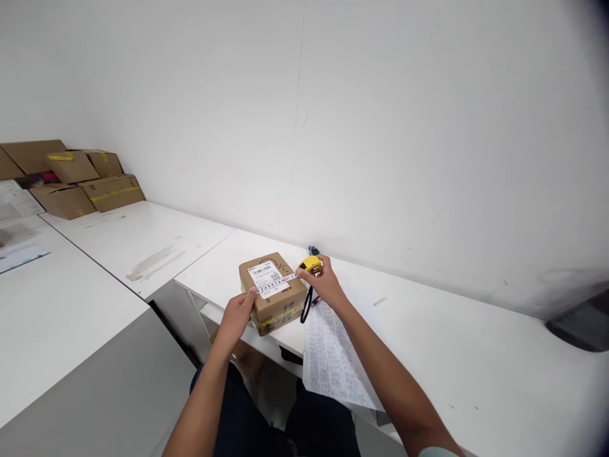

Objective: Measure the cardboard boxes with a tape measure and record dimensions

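A small cardboard box (280, 303) with a white shipping label and yellow tape sits on the white table (428, 330). A measuring tape blade (276, 284) is stretched across the box's top. My left hand (240, 312) pinches the tape's free end at the box's near left corner. My right hand (323, 282) grips the yellow tape measure case (309, 263) at the box's far right corner, its black strap hanging down. A printed sheet of paper (330, 358) lies under my right forearm.
Several cardboard boxes (71, 181) are stacked at the far left against the wall. More white tables (137, 241) stand to the left, with papers (19, 254) on the nearest one. A dark object (580, 324) lies at the right edge.
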A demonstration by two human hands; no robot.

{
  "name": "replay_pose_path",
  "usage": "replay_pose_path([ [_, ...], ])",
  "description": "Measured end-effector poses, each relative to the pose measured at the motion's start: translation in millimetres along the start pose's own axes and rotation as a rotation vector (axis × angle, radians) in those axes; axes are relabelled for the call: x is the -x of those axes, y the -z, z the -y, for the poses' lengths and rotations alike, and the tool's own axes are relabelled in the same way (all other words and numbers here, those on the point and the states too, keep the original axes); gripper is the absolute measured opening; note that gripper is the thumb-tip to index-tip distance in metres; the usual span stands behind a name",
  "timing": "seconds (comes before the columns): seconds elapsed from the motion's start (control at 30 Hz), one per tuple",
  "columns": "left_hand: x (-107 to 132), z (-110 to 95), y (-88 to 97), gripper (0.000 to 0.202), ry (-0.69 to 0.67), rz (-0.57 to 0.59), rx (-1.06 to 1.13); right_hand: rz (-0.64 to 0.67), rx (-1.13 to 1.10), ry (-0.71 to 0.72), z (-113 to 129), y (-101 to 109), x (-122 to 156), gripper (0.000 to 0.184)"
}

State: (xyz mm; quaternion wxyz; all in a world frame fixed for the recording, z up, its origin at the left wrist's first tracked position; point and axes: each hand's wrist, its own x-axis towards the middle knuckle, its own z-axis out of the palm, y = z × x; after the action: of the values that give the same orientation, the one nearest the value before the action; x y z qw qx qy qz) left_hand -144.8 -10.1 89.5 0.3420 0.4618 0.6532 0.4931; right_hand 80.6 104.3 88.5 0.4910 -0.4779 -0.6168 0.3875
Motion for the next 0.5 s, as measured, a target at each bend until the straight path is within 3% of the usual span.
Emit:
replay_pose_path([
  [0.3, 4, -8, 1.7, 0.052, -0.038, 0.017, -0.086, 0.000, 0.022, 0.001, 5, 1, 6, 0.072],
  [0.5, 4, -23, 18.1, 0.041, -0.137, 0.029, -0.192, -0.041, -0.060, 0.025, 11, -2, 17, 0.069],
])
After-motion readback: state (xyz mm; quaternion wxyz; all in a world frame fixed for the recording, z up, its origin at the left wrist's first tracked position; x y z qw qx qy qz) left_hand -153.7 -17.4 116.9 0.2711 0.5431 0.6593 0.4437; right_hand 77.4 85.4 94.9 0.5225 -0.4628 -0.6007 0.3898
